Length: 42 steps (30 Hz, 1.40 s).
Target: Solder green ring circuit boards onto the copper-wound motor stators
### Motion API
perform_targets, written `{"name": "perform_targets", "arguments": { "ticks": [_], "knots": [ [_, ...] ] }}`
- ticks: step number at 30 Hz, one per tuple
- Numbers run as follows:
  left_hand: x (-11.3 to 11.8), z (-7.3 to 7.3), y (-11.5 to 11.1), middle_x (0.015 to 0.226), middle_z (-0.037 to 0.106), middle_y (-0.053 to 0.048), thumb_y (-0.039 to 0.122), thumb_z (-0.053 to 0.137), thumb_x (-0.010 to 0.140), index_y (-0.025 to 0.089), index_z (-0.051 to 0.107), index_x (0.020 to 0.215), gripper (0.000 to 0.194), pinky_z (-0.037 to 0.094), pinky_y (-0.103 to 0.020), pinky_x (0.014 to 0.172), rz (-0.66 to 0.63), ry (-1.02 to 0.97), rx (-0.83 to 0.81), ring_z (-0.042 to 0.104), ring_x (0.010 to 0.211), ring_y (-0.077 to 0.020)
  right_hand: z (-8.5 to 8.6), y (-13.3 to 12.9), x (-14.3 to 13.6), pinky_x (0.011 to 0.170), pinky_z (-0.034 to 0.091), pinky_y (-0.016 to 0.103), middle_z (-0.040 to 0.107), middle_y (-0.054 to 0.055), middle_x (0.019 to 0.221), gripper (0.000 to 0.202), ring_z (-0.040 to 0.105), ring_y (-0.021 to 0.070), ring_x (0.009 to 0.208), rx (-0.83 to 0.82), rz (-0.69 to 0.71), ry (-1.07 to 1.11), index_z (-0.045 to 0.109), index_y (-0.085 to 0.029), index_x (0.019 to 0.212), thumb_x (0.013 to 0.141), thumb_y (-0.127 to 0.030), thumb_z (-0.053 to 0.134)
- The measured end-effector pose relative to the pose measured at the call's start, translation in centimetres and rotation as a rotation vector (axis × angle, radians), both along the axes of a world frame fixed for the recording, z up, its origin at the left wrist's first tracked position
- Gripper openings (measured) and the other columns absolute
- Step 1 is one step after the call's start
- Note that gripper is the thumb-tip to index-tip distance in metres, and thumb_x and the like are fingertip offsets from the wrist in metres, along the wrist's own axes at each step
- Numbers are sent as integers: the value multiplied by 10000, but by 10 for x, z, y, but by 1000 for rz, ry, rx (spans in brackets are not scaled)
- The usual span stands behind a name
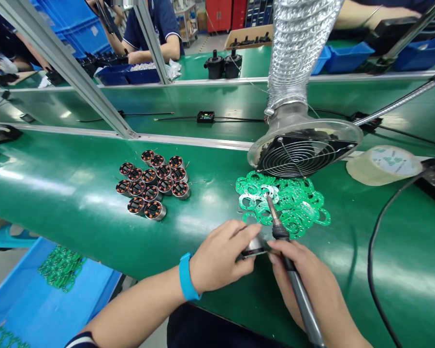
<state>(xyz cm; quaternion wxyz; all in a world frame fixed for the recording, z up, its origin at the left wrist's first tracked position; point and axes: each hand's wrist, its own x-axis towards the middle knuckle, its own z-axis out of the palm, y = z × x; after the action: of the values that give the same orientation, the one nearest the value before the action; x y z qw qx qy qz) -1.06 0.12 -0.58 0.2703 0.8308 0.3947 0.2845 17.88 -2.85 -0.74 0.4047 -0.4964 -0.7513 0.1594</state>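
Note:
My left hand (223, 256), with a blue band at the wrist, grips a silvery round motor stator (254, 247) tipped on its side; the fingers cover part of it. In my right hand (304, 275) is a soldering iron (293, 275), its tip pointing up and away over a heap of green ring-shaped circuit boards (293, 200). My right thumb and fingertips are close beside the stator; whether they touch it I cannot tell. To the left, several more stators with copper windings (150, 193) stand upright in a cluster on the green bench.
A fume extractor hood (304, 150) on a silver duct hangs above the boards. At right are a tape roll (384, 165) and a black cable (371, 261). A blue bin (101, 285) with green boards sits lower left. Metal posts (94, 96) and co-workers are beyond.

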Motion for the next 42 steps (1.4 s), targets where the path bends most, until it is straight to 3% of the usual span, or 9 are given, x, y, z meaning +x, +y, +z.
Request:
{"name": "perform_targets", "arguments": {
  "ticks": [4, 7, 12, 15, 18, 21, 28, 35, 42],
  "knots": [
    [-1, -4, -2, 1066, 646, -119, 97, 463, 868, 126, 502, 1308, 442, 522, -329, 796, -31, 20, 398, 602, 911, -204, -5, -8, -11, 575, 525, 252, 650, -31, 744, 254, 646, 132, 598, -538, -101, 630, 569, -299, 1121, 885, -348, 648],
    [2, 0, -5, 1056, 641, -105, 135, 501, 860, 142, 521, 1282, 422, 522, -311, 800, 37, -117, 208, 601, 924, -196, -5, -12, -20, 559, 532, 274, 626, -36, 697, 365, 630, 141, 572, -715, -137, 921, 583, -279, 1079, 807, -478, 725],
    [7, 8, -6, 955, 606, -67, 269, 595, 801, 141, 580, 1225, 444, 491, -312, 724, 88, -326, -577, 559, 789, -169, -11, -19, -19, 602, 547, 257, 632, -21, 729, 323, 627, 129, 603, -502, -289, 607, 619, -269, 1102, 857, -473, 673],
    [9, 8, -4, 974, 585, -60, 313, 609, 781, 152, 547, 1214, 466, 467, -297, 725, 72, -484, -919, 542, 810, -159, -15, -23, -10, 738, 589, 278, 711, 27, 968, 362, 707, 163, 830, -276, -208, 402, 565, -293, 1223, 883, -371, 660],
    [7, 8, -1, 963, 570, -34, 312, 636, 773, 181, 509, 1165, 432, 455, -251, 690, -12, -623, -1077, 546, 821, -141, -12, -24, -6, 918, 577, 358, 656, 90, 1278, 508, 671, 226, 1135, -174, -4, 262, 453, -291, 1366, 892, -288, 636],
    [5, 6, 1, 920, 566, -5, 371, 653, 799, 198, 505, 1131, 403, 417, -201, 573, -56, -668, -1202, 535, 692, -96, -8, -20, -9, 930, 577, 370, 650, 99, 1278, 537, 662, 231, 1159, -136, 116, 182, 402, -280, 1396, 902, -205, 597],
    [7, 2, 5, 892, 609, -23, 440, 804, 708, 156, 584, 1098, 530, 498, -253, 677, -48, -820, -1379, 605, 708, -112, -6, -7, -14, 787, 605, 378, 702, 105, 1116, 444, 696, 236, 997, 39, -9, 89, 487, -240, 1297, 881, -212, 638],
    [5, 6, 6, 900, 583, -31, 316, 714, 732, 146, 536, 1131, 468, 496, -297, 715, 30, -648, -1204, 570, 749, -134, 3, -11, -2, 772, 581, 313, 731, 34, 934, 341, 722, 185, 837, 28, -87, 80, 539, -266, 1228, 914, -140, 576],
    [4, 8, -4, 1028, 624, -113, 216, 578, 777, 137, 537, 1237, 469, 496, -448, 857, 89, -116, -356, 568, 942, -256, -7, -8, -2, 534, 531, 239, 675, -5, 763, 246, 640, 136, 573, -307, -194, 242, 591, -264, 1152, 915, -330, 599]
  ]
}}
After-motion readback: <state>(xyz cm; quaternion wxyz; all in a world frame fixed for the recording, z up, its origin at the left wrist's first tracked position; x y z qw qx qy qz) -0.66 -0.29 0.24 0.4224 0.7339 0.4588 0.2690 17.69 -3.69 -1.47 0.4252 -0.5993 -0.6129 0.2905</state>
